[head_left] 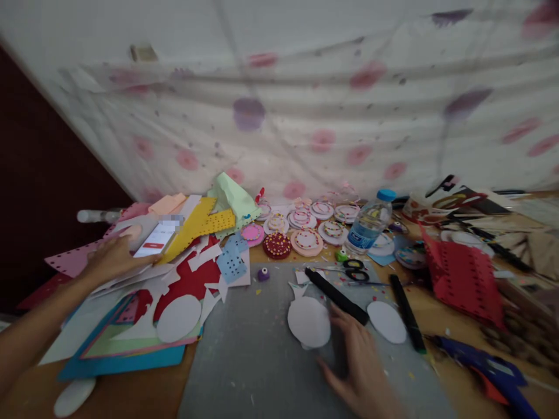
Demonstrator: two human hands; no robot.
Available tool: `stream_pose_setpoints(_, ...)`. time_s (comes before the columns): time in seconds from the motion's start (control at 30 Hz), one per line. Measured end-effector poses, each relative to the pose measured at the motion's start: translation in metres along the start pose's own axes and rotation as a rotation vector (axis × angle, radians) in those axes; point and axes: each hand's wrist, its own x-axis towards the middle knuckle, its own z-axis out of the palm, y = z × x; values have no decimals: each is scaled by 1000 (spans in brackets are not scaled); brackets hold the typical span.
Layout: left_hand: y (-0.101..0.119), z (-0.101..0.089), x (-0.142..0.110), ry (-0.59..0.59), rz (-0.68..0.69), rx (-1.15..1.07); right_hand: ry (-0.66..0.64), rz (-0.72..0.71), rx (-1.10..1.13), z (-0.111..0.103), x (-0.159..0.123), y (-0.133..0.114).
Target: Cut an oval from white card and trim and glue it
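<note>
While the left hand [124, 256] is over at the phone [158, 237], left of centre in the frame, the right hand [360, 361] is at lower centre, fingers parted from the thumb and grasping nothing visible. Its fingertips are at the right edge of the white disc [308, 322]; blur prevents confirming contact. The disc lies flat on the grey mat [244, 355], up and left of the right hand, which is much the nearer; it is close to round, with no clear long axis. Just above and right of it is a black marker [336, 295], its long axis running from upper left to lower right. A second disc [386, 322] lies right of the marker. The left hand is against the phone's lower left side; whether it grips or merely rests cannot be told.

Containers: the capped bottle [370, 224], right of upper centre, stands upright with clear liquid inside. The tub [413, 208], upper right, holds dark-handled items, too blurred to identify.
</note>
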Motion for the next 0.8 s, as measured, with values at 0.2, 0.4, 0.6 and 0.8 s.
stream_pose_setpoints(0.2, 35, 1, -39, -12, 120, -188, -170, 53, -47, -1, 24, -4)
stream_pose_setpoints(0.4, 134, 57, -142, -372, 40, -941, -63, 23, 142, -14, 33, -17)
stream_pose_setpoints(0.6, 218, 93, -191, -839, -286, -1478, -15, -13, 373, -39, 11, -44)
stream_pose_setpoints(0.8, 223, 83, -196, -804, -552, -1691, 166, 222, 205, -50, 23, -14)
